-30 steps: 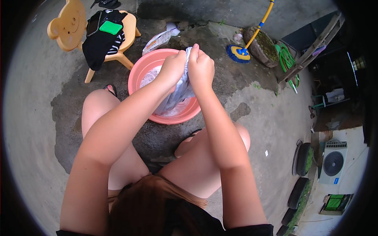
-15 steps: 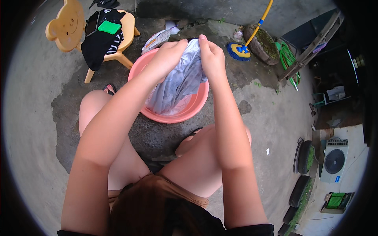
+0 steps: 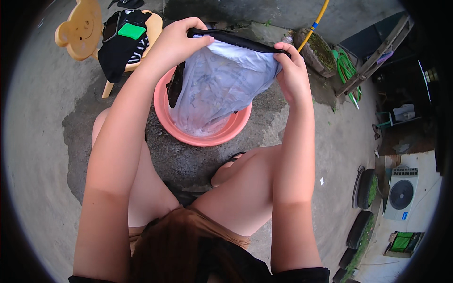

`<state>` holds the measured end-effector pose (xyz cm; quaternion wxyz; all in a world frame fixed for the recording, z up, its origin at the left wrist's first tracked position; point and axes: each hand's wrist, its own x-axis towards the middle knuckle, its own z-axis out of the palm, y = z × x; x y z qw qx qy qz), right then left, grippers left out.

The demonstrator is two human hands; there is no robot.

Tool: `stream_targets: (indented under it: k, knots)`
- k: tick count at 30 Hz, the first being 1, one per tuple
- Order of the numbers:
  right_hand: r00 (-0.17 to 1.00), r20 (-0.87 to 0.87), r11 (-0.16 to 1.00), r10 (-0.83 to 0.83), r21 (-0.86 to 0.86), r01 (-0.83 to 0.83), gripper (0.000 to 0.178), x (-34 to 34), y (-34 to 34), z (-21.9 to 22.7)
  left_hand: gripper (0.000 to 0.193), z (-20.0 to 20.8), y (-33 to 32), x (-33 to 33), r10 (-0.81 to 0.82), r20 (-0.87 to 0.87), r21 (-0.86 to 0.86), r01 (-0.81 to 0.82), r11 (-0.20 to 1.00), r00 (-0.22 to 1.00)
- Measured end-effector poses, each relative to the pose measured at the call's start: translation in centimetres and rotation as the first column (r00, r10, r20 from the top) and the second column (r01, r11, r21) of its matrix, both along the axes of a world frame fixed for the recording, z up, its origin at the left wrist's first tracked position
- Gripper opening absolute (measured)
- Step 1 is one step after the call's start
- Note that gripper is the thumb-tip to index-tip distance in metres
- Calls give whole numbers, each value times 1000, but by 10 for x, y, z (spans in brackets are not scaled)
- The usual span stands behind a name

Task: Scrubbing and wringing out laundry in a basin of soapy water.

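Note:
A wet, pale grey-white garment (image 3: 222, 80) with a black band along its top edge is stretched between my hands. My left hand (image 3: 184, 37) pinches the band at its left end, thumb in front. At the right end, my right hand (image 3: 291, 63) grips the same band between thumb and fingers. The cloth hangs down into a round pink basin (image 3: 207, 140), its lower part resting in sudsy water. Dark fabric shows along the left side of the garment. What kind of garment it is, I cannot tell.
Behind the basin to the left stands a yellow bear-faced chair (image 3: 84, 35) bearing black clothing (image 3: 113, 63), a phone (image 3: 111, 27) and a green case (image 3: 132, 31). A yellow pole (image 3: 317, 21), a mossy planter (image 3: 317, 52) and a green hose (image 3: 347, 70) are at the far right.
My hands have moved apart, the right one going rightward and the left one up and left. The bunched garment is now spread wide, showing its black band.

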<state>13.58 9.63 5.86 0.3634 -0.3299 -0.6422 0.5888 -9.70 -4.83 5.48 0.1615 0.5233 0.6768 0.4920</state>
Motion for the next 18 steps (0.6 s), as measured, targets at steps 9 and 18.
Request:
stream_targets:
  k: [9,18]
  knots:
    - [993,31,993,110,45,-112,35,-13,-26,5,21,-12,14,-2,-29,-31,86,31,996,999]
    - [915,313,899,255,272,-344,32,-51,-52,-23,22,-5,13,46,-298,-21,116,299,947,954]
